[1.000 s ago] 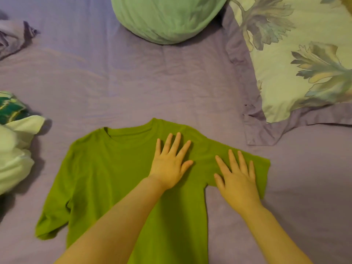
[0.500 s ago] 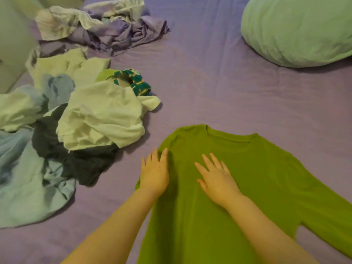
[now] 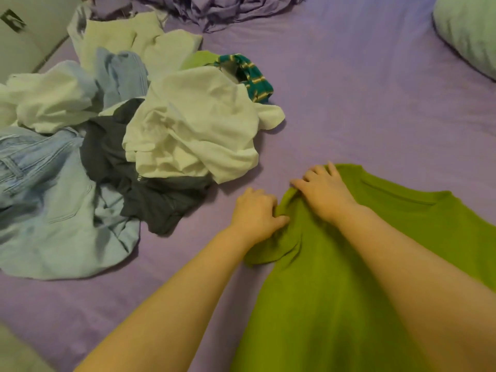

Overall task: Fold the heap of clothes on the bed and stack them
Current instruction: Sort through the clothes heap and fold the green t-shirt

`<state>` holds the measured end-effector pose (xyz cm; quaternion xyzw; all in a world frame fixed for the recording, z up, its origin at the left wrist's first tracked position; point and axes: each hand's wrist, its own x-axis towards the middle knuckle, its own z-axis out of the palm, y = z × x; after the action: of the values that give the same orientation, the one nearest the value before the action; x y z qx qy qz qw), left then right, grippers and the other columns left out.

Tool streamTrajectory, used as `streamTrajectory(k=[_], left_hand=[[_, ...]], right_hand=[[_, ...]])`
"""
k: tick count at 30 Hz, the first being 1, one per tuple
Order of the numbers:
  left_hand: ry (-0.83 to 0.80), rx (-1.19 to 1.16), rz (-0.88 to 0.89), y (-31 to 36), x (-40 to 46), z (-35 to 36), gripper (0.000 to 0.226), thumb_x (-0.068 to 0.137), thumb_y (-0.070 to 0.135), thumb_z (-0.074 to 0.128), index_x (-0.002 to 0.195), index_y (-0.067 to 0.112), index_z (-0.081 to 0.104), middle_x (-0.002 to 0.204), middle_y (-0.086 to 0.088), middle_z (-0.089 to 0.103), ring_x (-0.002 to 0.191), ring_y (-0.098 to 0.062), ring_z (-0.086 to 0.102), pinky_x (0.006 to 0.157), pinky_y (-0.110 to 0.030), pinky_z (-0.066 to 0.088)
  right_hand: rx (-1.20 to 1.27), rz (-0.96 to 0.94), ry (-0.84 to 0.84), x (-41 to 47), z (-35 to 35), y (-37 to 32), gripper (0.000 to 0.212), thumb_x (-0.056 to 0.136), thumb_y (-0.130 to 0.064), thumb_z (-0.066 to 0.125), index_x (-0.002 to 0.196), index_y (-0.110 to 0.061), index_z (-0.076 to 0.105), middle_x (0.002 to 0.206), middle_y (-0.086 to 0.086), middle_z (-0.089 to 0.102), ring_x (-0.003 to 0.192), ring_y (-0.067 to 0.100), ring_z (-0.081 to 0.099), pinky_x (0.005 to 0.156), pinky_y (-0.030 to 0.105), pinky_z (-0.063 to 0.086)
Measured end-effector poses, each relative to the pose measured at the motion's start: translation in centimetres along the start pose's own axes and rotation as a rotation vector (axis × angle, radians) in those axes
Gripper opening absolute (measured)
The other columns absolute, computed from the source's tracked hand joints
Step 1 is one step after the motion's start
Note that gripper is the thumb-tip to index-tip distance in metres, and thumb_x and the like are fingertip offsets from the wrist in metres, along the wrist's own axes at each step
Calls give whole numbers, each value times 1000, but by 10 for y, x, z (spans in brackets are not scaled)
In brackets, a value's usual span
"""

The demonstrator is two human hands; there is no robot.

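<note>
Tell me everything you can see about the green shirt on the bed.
The green shirt is a plain olive-green tee of soft knit-looking cloth with a ribbed round collar. It lies spread flat on the purple sheet, its lower part running out of view. The sleeve on the heap's side is bunched up: the left hand pinches it and the right hand grips the shoulder. It lies apart from the clothes heap.

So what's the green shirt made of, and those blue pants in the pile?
The green shirt looks like soft knit cotton jersey, matte: it bunches into rounded folds where the left hand and right hand grip its sleeve. The blue pants look like faded denim, thicker, with raised stitched seams and a pocket outline. The exact fibre cannot be told from here.
</note>
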<state>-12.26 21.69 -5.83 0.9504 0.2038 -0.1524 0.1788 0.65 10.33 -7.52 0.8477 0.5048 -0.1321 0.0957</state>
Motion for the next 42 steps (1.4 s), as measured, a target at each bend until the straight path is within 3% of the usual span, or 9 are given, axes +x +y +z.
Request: streamTrajectory(k=[4,8,12,15,19,25,32,36,42], left_hand=[[-144,-394,-51,-16,-4,-19,38,79,46,72,78,18,47,75,0,53,75,-22,51,66,-37,38],[-326,-280,-35,-29,-9,-37,54,77,34,75,123,23,50,113,2,61,104,-21,58,83,-32,47],[-274,-90,-98,-42,-10,-50,14,78,34,66,82,23,59,75,6,56,83,-21,59,64,-29,39],[-183,-248,-152,-47,-14,-55,28,78,36,65,66,20,47,63,4,49,66,-17,50,58,-30,34],[-137,-468,-155,-49,-23,-60,12,79,20,63,86,10,60,73,0,55,69,-18,49,61,-30,40],[63,-378,-192,-66,-36,-53,28,90,19,60,119,18,62,111,-3,63,103,-21,59,84,-30,45],[202,-133,-259,-67,-39,-51,27,97,44,46,103,26,64,100,0,64,95,-24,59,71,-35,45],[225,-168,-298,-60,-35,-53,36,99,47,38,101,22,64,99,-4,65,95,-29,59,72,-37,43],[222,-520,-300,-50,-28,-62,33,101,33,43,80,9,50,78,-5,52,80,-24,49,71,-34,37]], right_hand=[[78,181,93,-1,-7,6,25,91,-22,52,114,-15,57,116,11,55,114,32,45,100,40,29],[105,276,107,0,-8,6,26,87,-23,58,111,-14,54,118,11,55,115,30,46,98,39,30],[170,218,99,-2,-6,3,31,90,-16,48,121,-19,50,132,7,52,134,26,33,108,40,23],[331,32,29,-4,-14,-14,53,86,-16,50,137,-24,43,144,2,44,144,20,18,116,41,12],[476,-19,-4,-1,-21,-42,46,96,-25,43,142,-30,39,141,1,47,139,19,27,115,40,17],[447,137,235,-4,-11,-54,48,88,-18,58,135,-14,49,126,12,55,119,33,47,98,44,37],[390,195,338,-42,15,-76,26,74,-24,72,95,-12,64,97,12,61,87,34,60,71,39,49],[324,130,79,-49,38,-82,53,78,-54,48,112,-18,68,114,15,64,108,36,60,86,53,49],[395,330,133,-49,32,-85,54,90,-46,35,126,-13,59,137,21,50,127,38,46,98,58,41]])
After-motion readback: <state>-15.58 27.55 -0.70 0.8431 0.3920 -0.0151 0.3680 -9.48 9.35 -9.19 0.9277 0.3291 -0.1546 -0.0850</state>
